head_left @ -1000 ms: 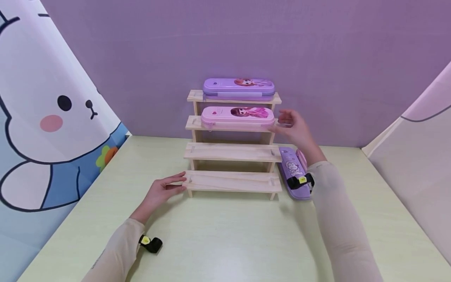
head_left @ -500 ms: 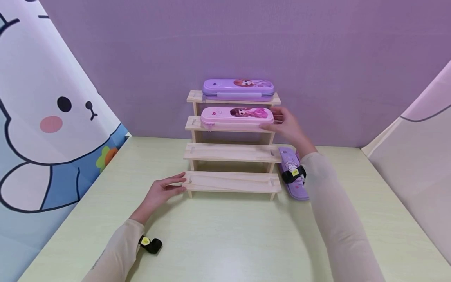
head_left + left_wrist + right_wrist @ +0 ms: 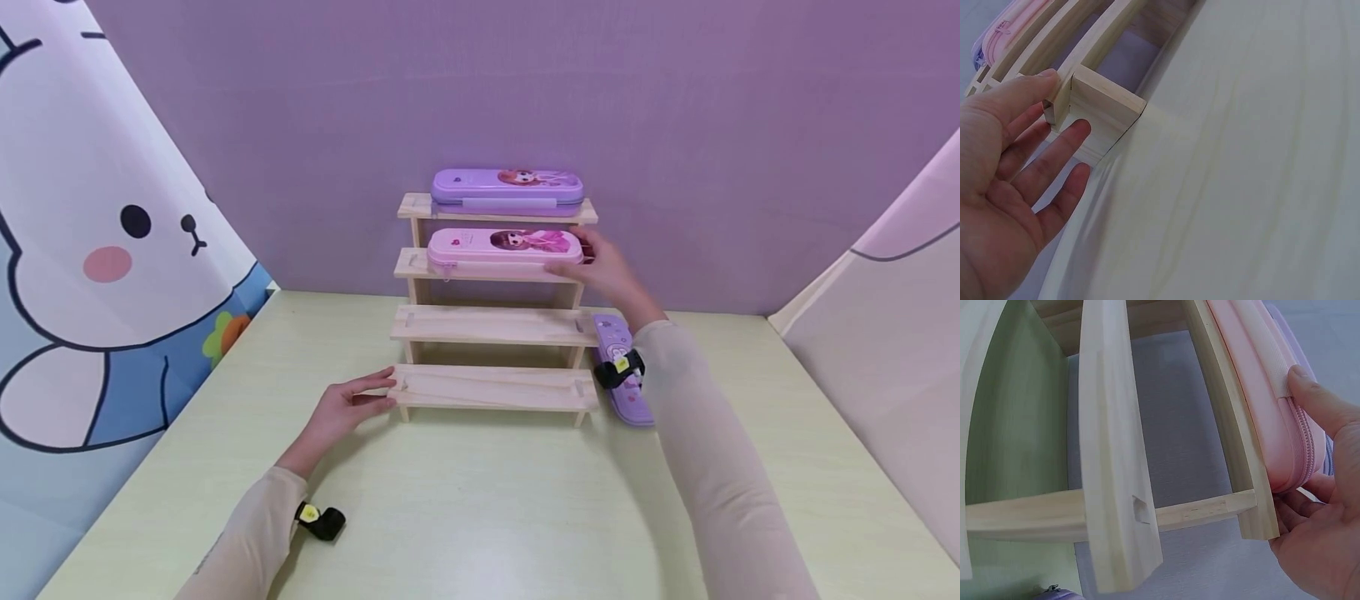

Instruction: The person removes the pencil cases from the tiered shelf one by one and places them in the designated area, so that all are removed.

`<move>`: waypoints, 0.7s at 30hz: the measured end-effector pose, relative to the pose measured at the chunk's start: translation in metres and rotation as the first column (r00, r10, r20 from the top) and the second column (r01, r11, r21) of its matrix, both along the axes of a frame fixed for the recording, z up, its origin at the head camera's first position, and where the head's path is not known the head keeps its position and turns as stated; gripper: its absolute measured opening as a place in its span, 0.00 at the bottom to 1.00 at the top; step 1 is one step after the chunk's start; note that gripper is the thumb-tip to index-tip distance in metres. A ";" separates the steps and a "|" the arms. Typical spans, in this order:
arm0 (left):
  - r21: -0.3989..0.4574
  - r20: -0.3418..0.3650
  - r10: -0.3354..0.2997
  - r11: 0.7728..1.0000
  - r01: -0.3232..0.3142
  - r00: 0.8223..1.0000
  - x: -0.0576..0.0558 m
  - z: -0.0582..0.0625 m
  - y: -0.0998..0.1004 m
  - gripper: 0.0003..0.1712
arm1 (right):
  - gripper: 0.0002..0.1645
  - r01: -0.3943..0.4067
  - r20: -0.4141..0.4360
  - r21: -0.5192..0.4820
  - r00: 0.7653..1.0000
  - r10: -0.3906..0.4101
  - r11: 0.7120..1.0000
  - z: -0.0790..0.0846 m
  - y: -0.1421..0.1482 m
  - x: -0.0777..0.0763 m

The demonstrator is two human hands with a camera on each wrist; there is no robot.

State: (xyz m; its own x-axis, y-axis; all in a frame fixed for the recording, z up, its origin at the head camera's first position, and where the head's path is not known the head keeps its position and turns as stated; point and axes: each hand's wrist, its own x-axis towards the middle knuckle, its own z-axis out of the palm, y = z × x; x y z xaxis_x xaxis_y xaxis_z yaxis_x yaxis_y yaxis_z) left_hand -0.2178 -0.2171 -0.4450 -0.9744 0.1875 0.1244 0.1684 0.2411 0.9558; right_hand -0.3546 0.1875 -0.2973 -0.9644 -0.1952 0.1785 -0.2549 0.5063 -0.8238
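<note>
A four-step wooden display rack (image 3: 495,323) stands on the table against the back wall. On its second shelf from the top lies a pink pencil case (image 3: 468,250) with a doll picture on the lid. My right hand (image 3: 611,273) grips the case's right end. In the right wrist view the thumb presses the front of the pink pencil case (image 3: 1260,387) near the zip, and the other fingers are partly hidden behind it. My left hand (image 3: 339,421) holds the left end of the lowest shelf; in the left wrist view its thumb touches the board's edge.
A lilac pencil case (image 3: 487,190) with a doll picture lies on the top shelf. To the right of the rack, a purple pencil case (image 3: 613,333) lies on the table (image 3: 480,508), partly under my right forearm. A purple wall (image 3: 300,167) rises behind.
My right hand has moved left from beside the pink pencil case and taken hold of its right end. The left hand and the cases have stayed in place.
</note>
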 end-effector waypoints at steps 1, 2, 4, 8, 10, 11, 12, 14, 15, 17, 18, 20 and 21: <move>-0.001 0.003 0.001 1.000 -0.001 1.000 0.000 0.000 0.000 0.21 | 0.51 0.000 0.000 0.000 1.000 0.000 1.000 0.000 0.000 0.000; -0.002 0.003 0.001 1.000 -0.001 1.000 0.000 0.001 0.000 0.21 | 0.52 0.001 0.005 0.001 1.000 -0.001 1.000 0.000 0.000 0.001; -0.004 0.003 0.001 1.000 -0.001 1.000 0.000 0.001 0.000 0.21 | 0.52 0.003 0.012 0.005 1.000 -0.003 1.000 0.001 0.000 0.001; -0.001 -0.009 -0.003 1.000 0.003 1.000 0.000 0.000 0.000 0.21 | 0.54 0.010 0.034 0.009 0.999 -0.011 1.000 0.002 0.002 0.002; -0.004 -0.010 -0.002 1.000 0.002 1.000 -0.001 -0.001 0.000 0.21 | 0.55 0.008 0.036 0.018 0.999 -0.009 1.000 0.002 0.003 0.003; -0.008 -0.013 -0.003 1.000 0.003 1.000 -0.001 -0.002 0.000 0.21 | 0.55 0.006 0.035 0.022 0.999 -0.007 1.000 0.003 0.004 0.004; -0.011 -0.013 -0.001 1.000 0.001 1.000 -0.002 -0.002 0.000 0.21 | 0.55 0.004 0.034 0.030 0.999 -0.005 1.000 0.003 0.004 0.004; -0.015 -0.012 0.001 1.000 -0.001 1.000 -0.003 -0.003 0.000 0.21 | 0.54 -0.005 0.020 0.045 1.000 0.004 0.999 0.003 0.006 0.004; -0.018 -0.010 0.000 1.000 -0.001 1.000 -0.003 -0.003 0.000 0.21 | 0.54 -0.008 0.013 0.050 1.000 0.007 0.999 0.003 0.006 0.004; -0.019 -0.011 -0.004 1.000 0.004 1.000 -0.003 -0.003 0.000 0.22 | 0.53 -0.007 -0.004 0.058 1.000 0.008 0.998 0.003 0.008 0.005; -0.017 -0.011 -0.004 1.000 0.004 1.000 -0.004 -0.003 -0.001 0.22 | 0.53 -0.004 -0.010 0.060 1.000 0.005 0.998 0.003 0.009 0.005; -0.018 -0.013 -0.008 1.000 0.008 1.000 -0.003 -0.003 -0.001 0.22 | 0.53 0.009 -0.023 0.063 1.000 -0.007 0.998 0.001 0.010 0.007; -0.017 -0.013 -0.012 1.000 0.012 1.000 -0.003 -0.003 -0.001 0.22 | 0.54 0.019 -0.029 0.063 0.999 -0.018 0.998 0.000 0.011 0.008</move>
State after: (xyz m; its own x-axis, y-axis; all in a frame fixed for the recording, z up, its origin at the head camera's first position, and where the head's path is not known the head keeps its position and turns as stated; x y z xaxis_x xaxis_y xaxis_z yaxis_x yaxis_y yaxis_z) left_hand -0.2210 -0.2182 -0.4476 -0.9702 0.2017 0.1342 0.1843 0.2550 0.9492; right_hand -0.3464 0.1980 -0.2971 -0.9626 -0.1891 0.1939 -0.2680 0.5620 -0.7825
